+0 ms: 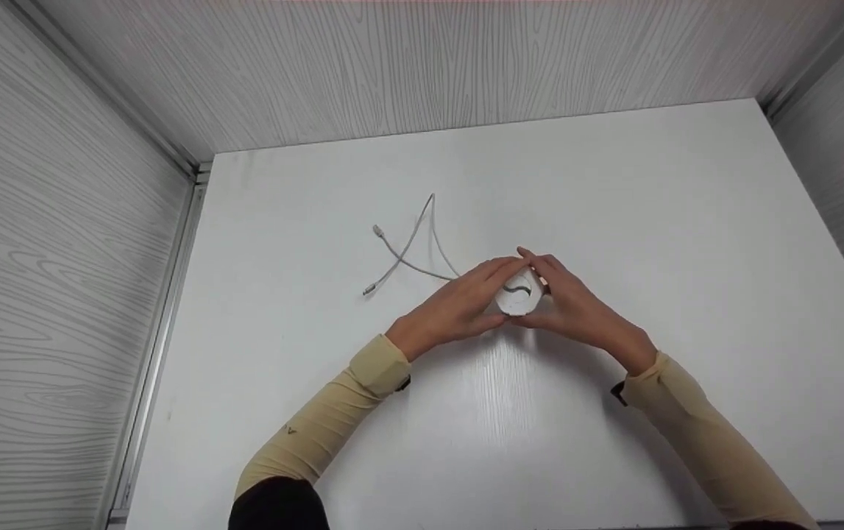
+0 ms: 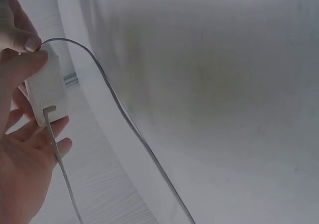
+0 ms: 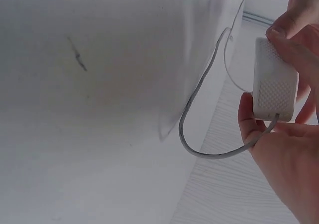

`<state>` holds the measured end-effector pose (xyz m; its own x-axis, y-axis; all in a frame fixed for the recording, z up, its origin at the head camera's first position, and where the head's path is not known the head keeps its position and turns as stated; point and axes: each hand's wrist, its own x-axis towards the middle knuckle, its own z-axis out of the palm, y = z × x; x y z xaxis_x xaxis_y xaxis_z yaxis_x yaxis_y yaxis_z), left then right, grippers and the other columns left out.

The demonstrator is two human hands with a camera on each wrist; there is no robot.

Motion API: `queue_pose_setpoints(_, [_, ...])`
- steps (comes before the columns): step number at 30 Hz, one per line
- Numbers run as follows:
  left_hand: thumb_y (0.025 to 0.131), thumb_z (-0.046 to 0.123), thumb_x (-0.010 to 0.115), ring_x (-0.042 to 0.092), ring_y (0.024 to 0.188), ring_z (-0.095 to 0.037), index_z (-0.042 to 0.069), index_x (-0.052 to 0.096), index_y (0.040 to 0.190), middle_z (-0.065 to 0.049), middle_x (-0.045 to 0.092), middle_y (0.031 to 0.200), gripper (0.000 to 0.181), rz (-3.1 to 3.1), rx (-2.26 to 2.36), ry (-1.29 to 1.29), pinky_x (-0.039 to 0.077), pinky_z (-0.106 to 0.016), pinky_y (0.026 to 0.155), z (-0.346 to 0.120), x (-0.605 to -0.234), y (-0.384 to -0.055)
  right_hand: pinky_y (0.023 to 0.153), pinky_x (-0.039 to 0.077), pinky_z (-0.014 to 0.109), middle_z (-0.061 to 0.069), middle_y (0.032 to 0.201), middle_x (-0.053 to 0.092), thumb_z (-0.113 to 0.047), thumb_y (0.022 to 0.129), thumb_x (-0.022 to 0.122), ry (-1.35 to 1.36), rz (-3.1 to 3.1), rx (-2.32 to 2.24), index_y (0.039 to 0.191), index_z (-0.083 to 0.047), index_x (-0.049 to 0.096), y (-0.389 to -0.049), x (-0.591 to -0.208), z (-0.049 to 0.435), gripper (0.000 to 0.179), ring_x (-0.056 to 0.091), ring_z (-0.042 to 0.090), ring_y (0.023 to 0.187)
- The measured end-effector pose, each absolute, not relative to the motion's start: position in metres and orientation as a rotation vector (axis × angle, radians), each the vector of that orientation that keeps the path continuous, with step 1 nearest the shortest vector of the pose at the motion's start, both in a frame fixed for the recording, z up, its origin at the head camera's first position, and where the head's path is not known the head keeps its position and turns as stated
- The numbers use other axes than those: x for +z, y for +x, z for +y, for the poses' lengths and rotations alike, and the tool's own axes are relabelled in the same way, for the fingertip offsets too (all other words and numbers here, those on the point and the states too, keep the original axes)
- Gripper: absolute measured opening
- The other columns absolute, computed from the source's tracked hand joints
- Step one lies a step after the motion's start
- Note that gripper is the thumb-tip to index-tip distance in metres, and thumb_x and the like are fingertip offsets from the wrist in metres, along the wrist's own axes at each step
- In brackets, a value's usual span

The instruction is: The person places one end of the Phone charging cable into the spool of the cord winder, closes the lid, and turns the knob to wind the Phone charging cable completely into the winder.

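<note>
Both hands hold a white hexagonal cable winder (image 1: 516, 302) a little above the table. Its top face has a curved, S-like slot. The left hand (image 1: 460, 300) grips it from the left, fingers on the far side and thumb at the near edge. From the right, the right hand (image 1: 585, 311) grips the opposite side, its thumb also near the front. The fingertips of the two hands meet around it. In the wrist views the winder (image 2: 47, 87) shows finely textured sides. A light grey cable (image 3: 207, 156) comes out of openings in the winder (image 3: 275, 82).
The cable's two free ends, a connector (image 1: 377, 231) and another connector (image 1: 369, 289), lie on the white table (image 1: 304, 221) left of the hands. Between them the cable crosses itself and bends sharply. Wood-grained panels (image 1: 422, 66) enclose the table at the back and sides.
</note>
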<state>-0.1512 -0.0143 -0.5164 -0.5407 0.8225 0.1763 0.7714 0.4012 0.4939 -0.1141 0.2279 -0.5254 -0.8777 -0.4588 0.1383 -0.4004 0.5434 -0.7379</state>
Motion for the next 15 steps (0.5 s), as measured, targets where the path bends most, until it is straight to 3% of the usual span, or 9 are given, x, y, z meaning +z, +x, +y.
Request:
queue_pose_setpoints(5, [0.098,0.012,0.072,0.045,0.152,-0.018,0.008,0.028,0.166,-0.010,0.046,0.163,0.081,2.496,0.943,1.453,0.039,-0.033,0.125,-0.020,-0.516,-0.153,0.108,0.053,0.050,0.007,0.150,0.057,-0.022,0.087,0.089,-0.652,2.571,-1.319,0.165,-0.016,0.036,-0.112,-0.522,0.238,0.095,0.062,0.027,0.130])
queue_pose_setpoints(9, [0.096,0.014,0.074,0.047,0.149,-0.017,0.009,0.028,0.165,-0.008,0.048,0.161,0.083,2.501,0.956,1.408,0.041,-0.034,0.123,-0.023,-0.516,-0.155,0.110,0.051,0.053,0.011,0.147,0.063,-0.016,0.093,0.082,-0.607,2.582,-1.323,0.160,-0.013,0.046,-0.113,-0.521,0.246,0.076,0.066,0.032,0.128])
queue_pose_setpoints(12, [0.095,0.016,0.076,0.048,0.148,-0.018,0.008,0.029,0.164,-0.008,0.048,0.161,0.084,2.523,0.942,1.375,0.042,-0.035,0.123,-0.023,-0.517,-0.155,0.109,0.052,0.055,0.014,0.141,0.069,-0.014,0.099,0.075,-0.565,2.636,-1.297,0.150,-0.009,0.058,-0.113,-0.522,0.250,0.054,0.069,0.034,0.124])
queue_pose_setpoints(15, [0.094,0.016,0.077,0.048,0.148,-0.019,0.008,0.031,0.163,-0.008,0.048,0.160,0.084,2.550,0.928,1.374,0.040,-0.035,0.124,-0.024,-0.520,-0.153,0.106,0.053,0.055,0.010,0.132,0.075,-0.022,0.102,0.071,-0.511,2.687,-1.264,0.136,-0.010,0.070,-0.112,-0.524,0.251,0.035,0.071,0.031,0.122])
